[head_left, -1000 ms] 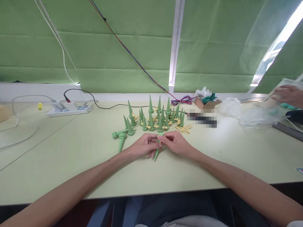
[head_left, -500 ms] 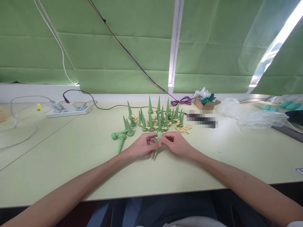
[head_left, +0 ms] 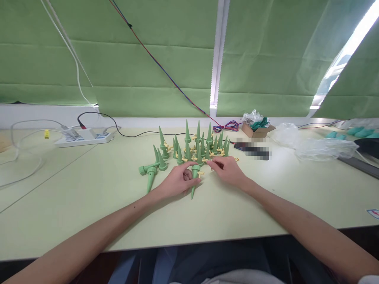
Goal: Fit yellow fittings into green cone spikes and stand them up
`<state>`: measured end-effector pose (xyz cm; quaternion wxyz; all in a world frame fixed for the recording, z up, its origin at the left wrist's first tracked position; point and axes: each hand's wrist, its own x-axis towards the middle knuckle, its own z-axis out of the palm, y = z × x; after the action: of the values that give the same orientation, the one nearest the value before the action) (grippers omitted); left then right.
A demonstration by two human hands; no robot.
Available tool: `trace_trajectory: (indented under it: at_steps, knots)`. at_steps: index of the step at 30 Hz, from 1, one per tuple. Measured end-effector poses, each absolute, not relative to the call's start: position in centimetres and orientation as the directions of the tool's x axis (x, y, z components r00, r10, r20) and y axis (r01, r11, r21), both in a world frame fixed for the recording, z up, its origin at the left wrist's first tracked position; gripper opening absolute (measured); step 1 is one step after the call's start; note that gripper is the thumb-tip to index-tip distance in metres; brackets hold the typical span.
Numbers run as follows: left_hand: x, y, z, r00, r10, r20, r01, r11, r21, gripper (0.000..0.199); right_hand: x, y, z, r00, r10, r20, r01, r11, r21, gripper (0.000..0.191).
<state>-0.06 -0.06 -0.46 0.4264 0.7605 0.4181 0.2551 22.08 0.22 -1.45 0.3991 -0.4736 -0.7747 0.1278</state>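
My left hand [head_left: 180,178] grips a green plastic watering spike [head_left: 194,182] by its capped end, thumb and forefinger around it, the tip pointing down toward me. A small yellow valve [head_left: 200,174] sticks out of its side to the right. To the right, apart from that spike, my right hand [head_left: 226,169] has its thumb and fingertips pinched together; whatever may be between them is hidden. Just beyond both hands stand several green spikes [head_left: 187,134], tips up, many with yellow valves. At the left of this group, a loose spike [head_left: 151,179] lies on the table.
A power strip [head_left: 85,139] with plugs sits at the back left. A black cable [head_left: 139,136] runs behind the spikes. Back right are a cardboard box [head_left: 257,131], coiled wires [head_left: 229,126] and clear plastic bags [head_left: 314,148]. The pale table [head_left: 237,213] ends close to me.
My right hand has come off the held spike and moved right and slightly away from me. The yellow valve on that spike now shows. My left hand keeps its hold.
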Motion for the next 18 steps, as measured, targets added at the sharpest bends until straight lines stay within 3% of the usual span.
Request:
trace_trajectory:
  at_steps: [10,18]
  knots:
    - [0.1,0.5,-0.6,0.385,0.92,0.068,0.593,-0.303,0.746,0.06,25.6,2.4,-0.7,-0.176,0.902,0.393,0.911,0.301,-0.283,0.024]
    - [0.0,0.5,-0.7,0.399,0.912,0.096,0.574,-0.33,0.749,0.046,26.4,2.6,0.0,-0.15,0.946,0.289,0.972,0.194,-0.13,0.022]
